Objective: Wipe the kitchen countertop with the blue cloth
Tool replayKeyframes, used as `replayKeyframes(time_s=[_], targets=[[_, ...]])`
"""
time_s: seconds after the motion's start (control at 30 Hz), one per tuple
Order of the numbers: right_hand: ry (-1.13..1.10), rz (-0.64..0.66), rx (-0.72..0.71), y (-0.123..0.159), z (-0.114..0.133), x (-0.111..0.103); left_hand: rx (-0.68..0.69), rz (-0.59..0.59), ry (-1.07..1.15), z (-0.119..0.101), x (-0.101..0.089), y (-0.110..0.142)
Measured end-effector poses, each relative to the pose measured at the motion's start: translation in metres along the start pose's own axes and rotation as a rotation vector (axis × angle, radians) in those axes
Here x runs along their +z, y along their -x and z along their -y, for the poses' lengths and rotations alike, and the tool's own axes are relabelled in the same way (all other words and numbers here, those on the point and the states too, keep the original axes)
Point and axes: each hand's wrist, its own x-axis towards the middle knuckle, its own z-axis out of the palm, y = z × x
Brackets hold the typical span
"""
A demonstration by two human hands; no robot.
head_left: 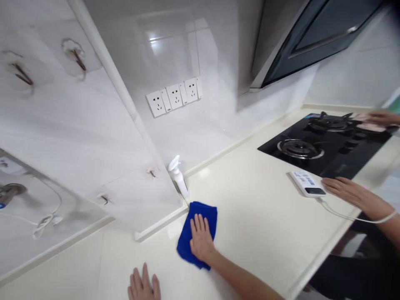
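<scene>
A person's right hand (201,239) presses flat on a blue cloth (204,216) on a cream kitchen desk (256,216), just beside a white spray bottle (178,177). The left hand (143,285), cut off by the frame's lower edge, rests open on the desk nearby. To the right, a co-worker's hand (346,191) lies on the desk beside a white device (308,184) with a white cord (350,218) running toward that wrist, while the co-worker's other hand (376,118) holds a pink cloth (370,127) on a black gas hob (325,143). White wall sockets (173,98) sit on the tiled wall, beneath a range hood (312,41).
</scene>
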Motion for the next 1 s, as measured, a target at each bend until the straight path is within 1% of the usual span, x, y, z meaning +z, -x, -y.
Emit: replayKeyframes(time_s=[0.03,0.1,0.17,0.23,0.3,0.37,0.47,0.6,0.7,0.83,0.9,0.93,1.0], targets=[[-0.019,0.024,-0.028,0.015,0.02,0.003,0.014,0.001,-0.008,-0.001,-0.003,0.0],[-0.078,0.111,-0.161,0.043,0.054,0.006,0.063,-0.005,-0.021,-0.003,-0.007,-0.001],[-0.165,0.179,-0.324,0.067,0.076,0.002,0.123,-0.022,-0.026,-0.003,-0.01,-0.001],[-0.243,0.229,-0.438,0.085,0.083,-0.007,0.169,-0.045,-0.022,-0.004,-0.013,0.0],[-0.296,0.26,-0.471,0.1,0.075,-0.02,0.185,-0.061,-0.014,-0.006,-0.014,0.0],[-0.323,0.258,-0.431,0.115,0.054,-0.032,0.181,-0.062,-0.001,-0.009,-0.015,0.0],[-0.277,0.19,-0.27,0.139,0.008,-0.044,0.152,-0.023,0.026,-0.014,-0.018,-0.001],[-0.065,0.046,-0.014,0.166,-0.06,-0.054,0.124,0.032,0.054,-0.019,-0.022,-0.001],[0.092,-0.07,0.147,0.18,-0.113,-0.066,0.131,0.012,0.079,-0.02,-0.024,-0.001],[0.273,-0.173,0.33,0.194,-0.177,-0.084,0.134,0.0,0.094,-0.02,-0.022,0.001],[0.34,-0.25,0.445,0.197,-0.199,-0.086,0.125,0.008,0.088,-0.018,-0.02,0.003],[0.364,-0.292,0.498,0.197,-0.206,-0.084,0.12,0.009,0.085,-0.017,-0.02,0.003],[0.404,-0.38,0.578,0.197,-0.208,-0.074,0.114,0.013,0.083,-0.016,-0.019,0.005]])
